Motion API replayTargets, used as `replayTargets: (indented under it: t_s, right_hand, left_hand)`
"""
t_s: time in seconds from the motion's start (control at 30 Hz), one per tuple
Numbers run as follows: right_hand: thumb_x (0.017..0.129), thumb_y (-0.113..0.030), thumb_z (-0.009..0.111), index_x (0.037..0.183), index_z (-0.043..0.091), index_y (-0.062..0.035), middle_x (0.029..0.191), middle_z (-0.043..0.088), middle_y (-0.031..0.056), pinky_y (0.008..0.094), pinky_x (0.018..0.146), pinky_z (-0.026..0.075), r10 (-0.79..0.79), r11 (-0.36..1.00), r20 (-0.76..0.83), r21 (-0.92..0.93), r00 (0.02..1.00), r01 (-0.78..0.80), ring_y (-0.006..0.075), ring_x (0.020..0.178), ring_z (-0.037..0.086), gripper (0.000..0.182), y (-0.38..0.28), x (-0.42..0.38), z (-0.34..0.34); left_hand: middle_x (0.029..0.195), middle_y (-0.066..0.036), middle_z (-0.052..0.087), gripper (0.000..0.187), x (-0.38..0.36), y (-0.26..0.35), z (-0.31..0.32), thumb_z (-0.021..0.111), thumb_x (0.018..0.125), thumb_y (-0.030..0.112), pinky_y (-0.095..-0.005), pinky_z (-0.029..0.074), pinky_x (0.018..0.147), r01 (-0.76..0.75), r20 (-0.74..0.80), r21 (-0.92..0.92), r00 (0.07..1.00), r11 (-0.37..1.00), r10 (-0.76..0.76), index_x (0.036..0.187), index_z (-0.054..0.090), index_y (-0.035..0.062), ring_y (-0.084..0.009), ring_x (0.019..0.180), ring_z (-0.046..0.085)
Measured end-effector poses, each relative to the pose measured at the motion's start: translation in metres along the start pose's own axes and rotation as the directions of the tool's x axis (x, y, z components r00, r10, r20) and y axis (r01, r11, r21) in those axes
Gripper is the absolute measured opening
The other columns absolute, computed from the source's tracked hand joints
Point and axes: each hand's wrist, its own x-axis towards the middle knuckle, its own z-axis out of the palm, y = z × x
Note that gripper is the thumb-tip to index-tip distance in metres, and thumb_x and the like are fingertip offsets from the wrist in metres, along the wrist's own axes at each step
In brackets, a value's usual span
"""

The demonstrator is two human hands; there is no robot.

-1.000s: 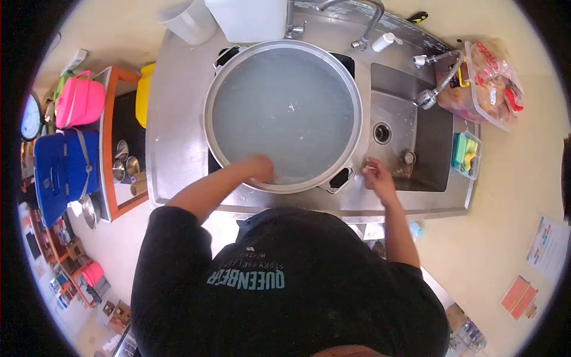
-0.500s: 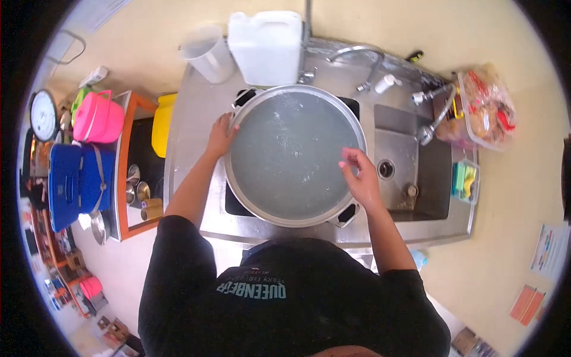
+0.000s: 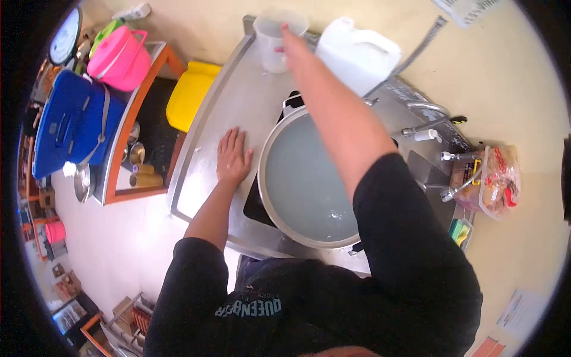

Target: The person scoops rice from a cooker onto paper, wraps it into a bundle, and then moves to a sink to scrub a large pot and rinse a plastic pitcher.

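My left hand [image 3: 234,156] lies flat on the steel counter [image 3: 205,166], fingers spread and holding nothing, just left of a large round pot [image 3: 303,184]. Cloudy greyish water fills the pot, which stands over a black cooktop. My right arm stretches across the pot to the back of the counter. There my right hand [image 3: 289,46] is at the near right side of a translucent plastic pitcher [image 3: 267,50], its fingers apart and overlapping the rim and wall. The pitcher stands upright.
A white jerrycan [image 3: 357,56] stands right of the pitcher. Faucets [image 3: 437,113] and a sink [image 3: 425,169] are on the right, partly behind my arm. Beyond sits a bin of plastic bags [image 3: 496,181]. An orange-framed shelf [image 3: 140,193] with a blue cooler [image 3: 71,125] stands left.
My right hand has left the pot's right edge and reached over to the pitcher. My left hand has moved off the pot rim onto the counter. The view has turned left.
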Motion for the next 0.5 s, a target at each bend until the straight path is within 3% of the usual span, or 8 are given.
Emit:
replayTargets:
  t_s: [0.03,0.13,0.2,0.27,0.3,0.37,0.4,0.5]
  right_hand:
    - [0.096,-0.050,0.067,0.145,0.051,0.0010,0.133,0.062,0.0227,0.0519,0.090,0.054,0.030,0.999,-0.024,-0.041,0.999,-0.031,0.0312,0.109,0.063,0.072,0.011,0.018,0.010]
    - [0.095,-0.032,0.065,0.130,0.061,0.0031,0.107,0.070,0.0174,0.0465,0.073,0.055,-0.111,0.994,-0.060,-0.024,0.992,0.110,0.0237,0.088,0.064,0.050,0.031,-0.004,0.001]
    - [0.092,-0.022,0.064,0.134,0.061,0.0020,0.106,0.070,0.0183,0.0438,0.073,0.055,-0.254,0.901,0.029,-0.357,0.967,0.248,0.0243,0.090,0.064,0.048,0.040,-0.090,-0.033]
    - [0.089,-0.018,0.064,0.142,0.056,0.0008,0.108,0.071,0.0200,0.0413,0.078,0.056,-0.805,0.350,0.142,-0.670,0.577,0.654,0.0297,0.091,0.066,0.057,0.084,-0.166,-0.071]
    - [0.089,-0.017,0.064,0.149,0.051,-0.0014,0.112,0.071,0.0210,0.0435,0.091,0.052,-0.669,0.546,0.067,-0.632,0.740,0.550,0.0338,0.095,0.067,0.064,0.090,-0.226,-0.083]
    - [0.083,-0.013,0.067,0.152,0.049,-0.0066,0.107,0.074,0.0220,0.0465,0.098,0.049,-0.802,0.192,0.193,-0.813,0.565,0.550,0.0348,0.094,0.069,0.072,0.146,-0.287,-0.135]
    - [0.082,-0.013,0.069,0.153,0.049,-0.0083,0.108,0.074,0.0214,0.0489,0.103,0.046,-0.751,0.164,0.201,-0.865,0.629,0.474,0.0347,0.096,0.068,0.074,0.176,-0.313,-0.161]
    - [0.082,-0.015,0.072,0.158,0.041,-0.0109,0.109,0.073,0.0211,0.0514,0.109,0.042,-0.612,0.129,0.128,-0.957,0.780,0.259,0.0357,0.099,0.068,0.083,0.259,-0.344,-0.204]
  left_hand:
    - [0.160,-0.016,0.040,0.058,0.001,0.001,-0.001,0.057,0.099,0.035,-0.0503,0.024,0.125,0.015,0.004,-0.010,1.000,1.000,-0.015,0.148,0.049,0.0041,-0.0351,0.151,0.032]
    - [0.160,-0.015,0.041,0.058,0.004,-0.011,0.005,0.058,0.099,0.037,-0.0501,0.024,0.125,0.032,-0.007,-0.019,0.999,0.999,-0.032,0.147,0.050,0.0048,-0.0340,0.151,0.032]
    - [0.159,-0.014,0.043,0.057,0.001,-0.010,0.008,0.057,0.100,0.037,-0.0501,0.024,0.125,0.032,-0.022,-0.048,0.999,0.998,-0.033,0.146,0.051,0.0050,-0.0338,0.151,0.033]
    - [0.157,-0.014,0.045,0.056,0.001,-0.014,0.006,0.057,0.100,0.037,-0.0501,0.025,0.125,0.032,-0.050,-0.086,0.998,0.996,-0.036,0.145,0.052,0.0048,-0.0340,0.150,0.035]
    - [0.153,-0.018,0.049,0.054,0.000,-0.021,0.011,0.057,0.100,0.037,-0.0500,0.028,0.123,0.000,-0.119,-0.182,0.993,0.983,-0.022,0.143,0.054,0.0039,-0.0376,0.145,0.041]
    - [0.152,-0.020,0.050,0.053,-0.010,-0.017,0.006,0.057,0.101,0.037,-0.0506,0.031,0.121,0.040,-0.199,-0.495,0.967,0.868,-0.158,0.142,0.054,0.0033,-0.0394,0.142,0.044]
    - [0.151,-0.021,0.050,0.053,-0.004,-0.013,0.004,0.057,0.102,0.037,-0.0509,0.032,0.120,0.030,-0.228,-0.633,0.948,0.773,-0.223,0.142,0.055,0.0030,-0.0403,0.141,0.045]
    - [0.153,-0.022,0.049,0.072,-0.028,0.071,0.002,0.073,0.094,0.039,-0.0518,0.033,0.119,-0.283,-0.248,-0.754,0.958,0.593,0.142,0.150,0.046,0.0016,-0.0401,0.143,0.044]
